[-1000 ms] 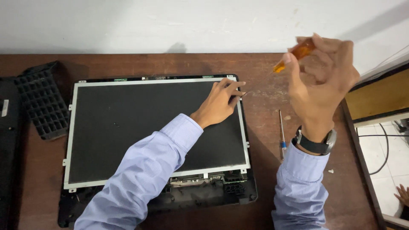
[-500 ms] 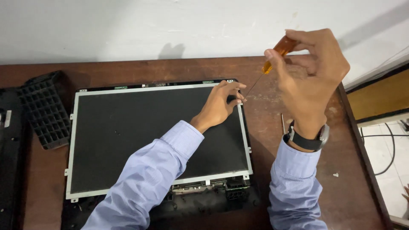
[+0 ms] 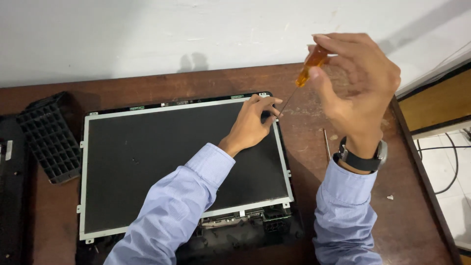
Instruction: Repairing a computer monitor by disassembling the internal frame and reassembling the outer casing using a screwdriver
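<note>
- While the left hand (image 3: 252,125) lies on the top right corner of the screen panel (image 3: 181,162), fingers curled with the tips at the panel's edge, it grips nothing; it only presses there.
- Right hand (image 3: 360,86) is raised above the desk (image 3: 304,132), fingers closed round the orange handle of a screwdriver (image 3: 300,82).
- Screwdriver is tilted, its thin shaft running down-left so the tip ends just beside the left fingertips at the panel corner; can't tell if the tip touches a screw.
- Screen panel is dark with a pale metal frame, lying flat on a black shell (image 3: 235,235) whose exposed parts show below the panel's lower edge.
- Black wristwatch (image 3: 363,157) on the right wrist; both arms in light blue sleeves.
- Second thin tool (image 3: 327,145) lies on the desk just right of the panel, near the right wrist, not touched.
- Black grid-patterned plastic piece (image 3: 49,137) lies on the desk left of the panel, apart from both hands.
- Another dark flat part (image 3: 12,186) lies at the far left edge, partly cut off.
- White wall (image 3: 147,34) behind the desk; tiled floor with black cables (image 3: 449,164) at right.
</note>
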